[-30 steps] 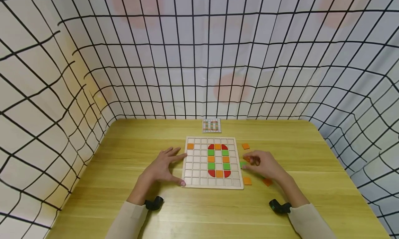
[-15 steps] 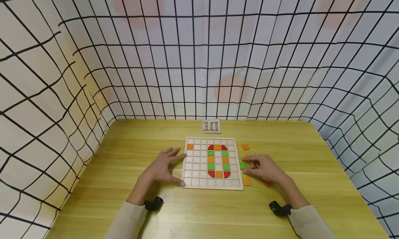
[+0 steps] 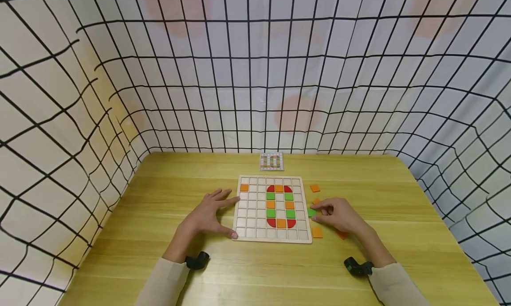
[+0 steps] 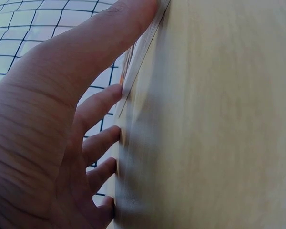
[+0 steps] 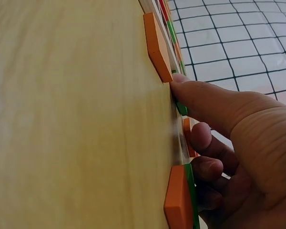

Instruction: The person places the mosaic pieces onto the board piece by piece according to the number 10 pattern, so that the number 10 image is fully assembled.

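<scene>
A pale wooden grid board point(image 3: 255, 217) lies on the table. Red quarter-round, green and orange square tiles form a ring on its right part, and one orange tile point(image 3: 244, 188) sits at upper left. My left hand point(image 3: 205, 213) is spread at the board's left edge; thumb and index finger touch it. Just off the right edge, my right hand point(image 3: 339, 215) pinches a green square tile point(image 3: 311, 213) between thumb and index finger, its other fingers curled. In the right wrist view the thumb meets the green tile point(image 5: 181, 108), while the index fingertip is hidden.
Loose orange tiles lie right of the board: one farther back point(image 3: 315, 188), one nearer point(image 3: 317, 233), others partly under the right hand. A small pattern card point(image 3: 271, 162) lies behind the board. Grid-lined white cloth point(image 3: 255, 75) surrounds the table's back and sides.
My right thumb has moved off the top of the green tile to its near side, with the index finger at its far side. The left hand and the board stay put.
</scene>
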Demonstrator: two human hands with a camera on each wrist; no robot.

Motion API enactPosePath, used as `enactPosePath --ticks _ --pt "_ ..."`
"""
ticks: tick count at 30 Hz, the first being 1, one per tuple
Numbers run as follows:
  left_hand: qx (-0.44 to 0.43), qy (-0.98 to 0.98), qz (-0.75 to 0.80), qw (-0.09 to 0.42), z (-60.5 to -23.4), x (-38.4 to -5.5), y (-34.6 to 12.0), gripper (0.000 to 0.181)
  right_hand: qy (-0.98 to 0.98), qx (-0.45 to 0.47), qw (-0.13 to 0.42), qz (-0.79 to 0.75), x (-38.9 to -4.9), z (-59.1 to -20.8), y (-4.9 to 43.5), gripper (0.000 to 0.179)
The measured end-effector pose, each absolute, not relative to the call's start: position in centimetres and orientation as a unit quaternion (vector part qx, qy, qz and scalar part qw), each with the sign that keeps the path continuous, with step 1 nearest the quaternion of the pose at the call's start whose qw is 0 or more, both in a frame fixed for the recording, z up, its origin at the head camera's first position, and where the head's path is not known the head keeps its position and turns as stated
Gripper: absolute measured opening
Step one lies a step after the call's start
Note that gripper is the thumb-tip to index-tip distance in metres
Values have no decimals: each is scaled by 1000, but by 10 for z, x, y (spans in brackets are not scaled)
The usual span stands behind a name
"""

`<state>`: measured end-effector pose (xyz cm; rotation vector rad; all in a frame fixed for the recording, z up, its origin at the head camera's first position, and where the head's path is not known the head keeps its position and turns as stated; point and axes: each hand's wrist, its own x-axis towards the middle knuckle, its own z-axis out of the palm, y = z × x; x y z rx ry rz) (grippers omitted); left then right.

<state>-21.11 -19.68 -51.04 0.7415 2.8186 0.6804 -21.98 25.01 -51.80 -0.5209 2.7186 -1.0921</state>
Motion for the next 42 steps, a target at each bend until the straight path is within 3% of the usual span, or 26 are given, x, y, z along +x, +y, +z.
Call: enactPosePath --ticks 21,33,42 --pt "250 939 223 74 -511 -211 -197 113 905 -134 77 -397 -231 -510 235 31" --pt "250 940 222 69 -511 -211 -198 113 896 -160 46 -412 -254 -497 186 30" --pt "257 938 223 65 -510 -211 -197 111 867 -191 62 -457 -273 -503 140 29"
